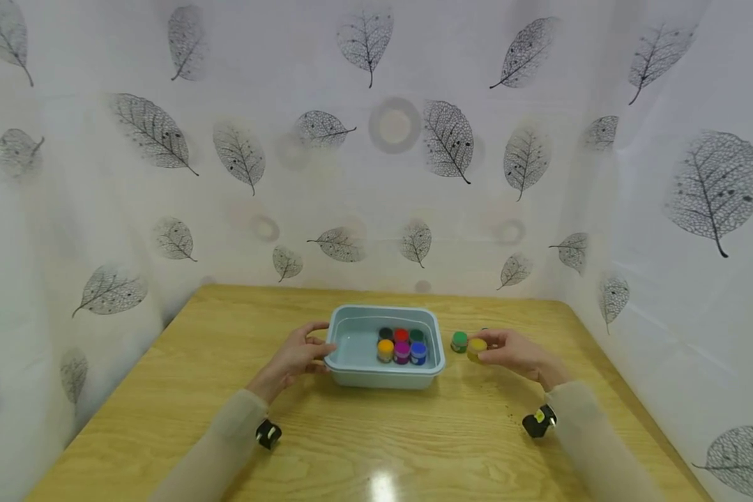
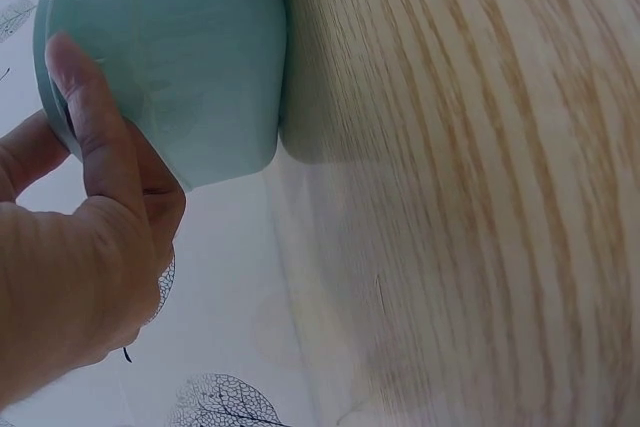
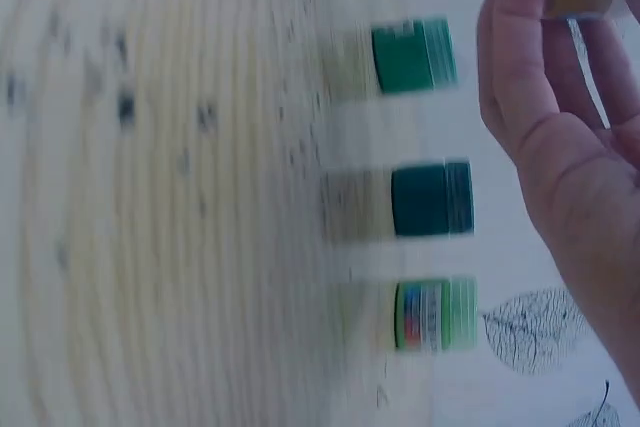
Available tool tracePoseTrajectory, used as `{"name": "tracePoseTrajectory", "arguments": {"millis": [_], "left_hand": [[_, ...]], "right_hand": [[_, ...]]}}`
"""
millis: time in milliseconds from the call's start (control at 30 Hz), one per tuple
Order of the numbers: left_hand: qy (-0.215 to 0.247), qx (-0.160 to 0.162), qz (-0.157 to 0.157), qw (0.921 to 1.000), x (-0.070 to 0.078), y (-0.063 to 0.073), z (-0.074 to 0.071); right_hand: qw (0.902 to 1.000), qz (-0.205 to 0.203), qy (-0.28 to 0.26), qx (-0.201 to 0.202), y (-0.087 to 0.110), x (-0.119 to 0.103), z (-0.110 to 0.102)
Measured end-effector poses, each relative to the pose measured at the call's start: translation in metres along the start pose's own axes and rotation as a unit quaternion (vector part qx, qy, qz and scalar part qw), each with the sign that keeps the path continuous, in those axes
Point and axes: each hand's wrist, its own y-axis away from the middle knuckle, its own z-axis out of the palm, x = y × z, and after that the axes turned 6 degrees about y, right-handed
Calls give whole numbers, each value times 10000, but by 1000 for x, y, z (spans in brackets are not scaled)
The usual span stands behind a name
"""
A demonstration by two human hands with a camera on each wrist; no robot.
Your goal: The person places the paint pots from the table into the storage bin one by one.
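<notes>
A pale blue plastic tub (image 1: 376, 380) stands on the table with several small paint jars inside, among them an orange jar (image 1: 385, 351), a purple jar (image 1: 401, 353) and a blue jar (image 1: 417, 353). My left hand (image 1: 296, 357) grips the tub's left rim, thumb and fingers on either side of it. To the right of the tub, my right hand (image 1: 516, 354) pinches a yellow paint jar (image 1: 477, 347), held above the table in the right wrist view. A green jar (image 1: 459, 341) stands between that hand and the tub.
In the right wrist view, a teal jar (image 3: 432, 198) and a light green jar (image 3: 436, 314) stand on the table beyond the green one; the right hand mostly hides them from the head view. A leaf-patterned curtain (image 1: 364, 174) borders the wooden table (image 1: 351, 446) at the back and sides.
</notes>
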Motion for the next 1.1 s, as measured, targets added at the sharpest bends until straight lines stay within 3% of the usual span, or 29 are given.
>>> {"name": "tracePoseTrajectory", "arguments": {"millis": [167,433,633,967,1100], "left_hand": [[-17,8,5,10000,2,0,0],[-6,19,27,10000,1,0,0],[5,76,3,10000,-1,-1,0],[20,198,-80,9998,-4,-5,1],[1,155,-58,9999,-5,-5,0]], "right_hand": [[9993,-279,-136,193,-8,-10,14],[9946,-319,-596,783,-18,-23,37],[9904,-461,-929,914,-24,-34,50],[9816,-537,-945,1570,-41,-49,70],[9813,-540,-869,1627,-49,-54,79]]}}
